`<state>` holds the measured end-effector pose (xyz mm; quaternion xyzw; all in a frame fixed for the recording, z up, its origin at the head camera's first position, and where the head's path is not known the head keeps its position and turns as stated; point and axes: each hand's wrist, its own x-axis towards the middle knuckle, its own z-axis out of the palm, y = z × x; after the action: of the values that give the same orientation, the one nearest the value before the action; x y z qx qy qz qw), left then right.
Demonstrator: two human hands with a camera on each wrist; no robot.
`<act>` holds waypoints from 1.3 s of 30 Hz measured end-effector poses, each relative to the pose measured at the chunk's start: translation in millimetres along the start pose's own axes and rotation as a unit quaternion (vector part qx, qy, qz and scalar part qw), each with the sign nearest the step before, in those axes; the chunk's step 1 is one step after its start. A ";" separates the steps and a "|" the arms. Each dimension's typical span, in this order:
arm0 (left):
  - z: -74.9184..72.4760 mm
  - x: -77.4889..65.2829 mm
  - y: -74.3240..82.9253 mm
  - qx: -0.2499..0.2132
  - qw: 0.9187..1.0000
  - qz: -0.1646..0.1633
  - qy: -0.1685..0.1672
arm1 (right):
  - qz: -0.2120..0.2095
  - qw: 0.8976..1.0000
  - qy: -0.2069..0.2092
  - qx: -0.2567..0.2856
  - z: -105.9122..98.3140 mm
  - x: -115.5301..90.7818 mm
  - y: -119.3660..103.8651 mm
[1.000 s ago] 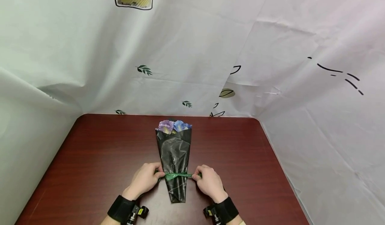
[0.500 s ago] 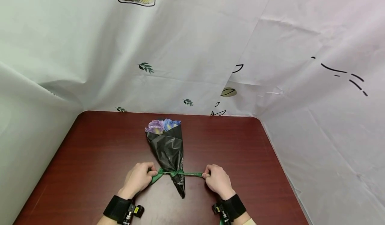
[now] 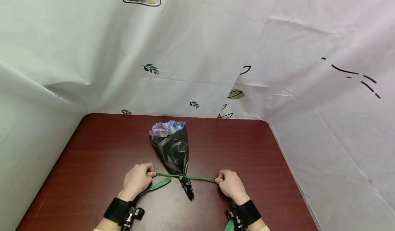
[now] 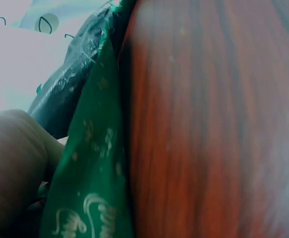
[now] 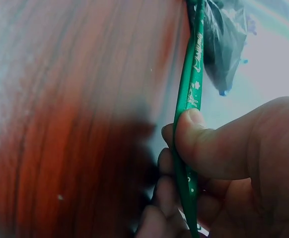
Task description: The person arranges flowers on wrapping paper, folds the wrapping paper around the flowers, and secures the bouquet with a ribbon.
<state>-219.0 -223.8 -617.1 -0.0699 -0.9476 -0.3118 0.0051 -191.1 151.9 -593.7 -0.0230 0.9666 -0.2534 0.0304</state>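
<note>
A flower bouquet in black wrapping [image 3: 173, 153] lies on the table, its purple flower [image 3: 159, 129] and blue flower [image 3: 175, 126] showing at the far end. Round its lower part runs a green ribbon [image 3: 199, 178], cinching the wrap into a narrow neck. My left hand [image 3: 138, 180] pinches one ribbon end to the left of the bouquet. On the other side my right hand [image 3: 230, 185] pinches the opposite end between thumb and fingers. Both lengths stretch taut. White print shows on the ribbon [image 4: 97, 163] in the left wrist view, where a loose fold hangs near the hand.
The reddish-brown table [image 3: 108, 145] has rounded far corners. A pale curtain [image 3: 197, 52] with leaf prints hangs behind it and along both sides. Black straps [image 3: 118, 211] with small cameras sit on both wrists.
Both hands have moved apart, drawing the ribbon out longer and tighter. The wrapping has gathered at the ribbon, and the bouquet has tilted, its flower end shifting left.
</note>
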 end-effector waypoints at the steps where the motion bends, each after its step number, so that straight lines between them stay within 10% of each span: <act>1: 0.3 0.2 -0.3 0.002 1.000 0.002 0.000 | 0.001 1.000 -0.001 0.004 -0.4 -0.3 1.5; 16: 10.6 14.5 8.0 0.118 0.980 0.153 0.050 | -0.067 0.971 -0.220 0.061 -16.2 -20.0 -16.2; 26: 31.8 19.1 24.9 0.047 0.976 0.211 0.032 | -0.083 0.988 -0.125 0.035 12.1 -6.5 -41.3; 39: 22.1 26.0 29.2 0.051 0.970 0.237 0.017 | -0.098 0.974 -0.146 0.145 25.8 -10.5 -47.5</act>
<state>-240.1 -184.1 -616.3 -0.2868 -0.9184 -0.2541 0.0989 -177.4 98.6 -592.3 -0.1501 0.8978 -0.3862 0.1492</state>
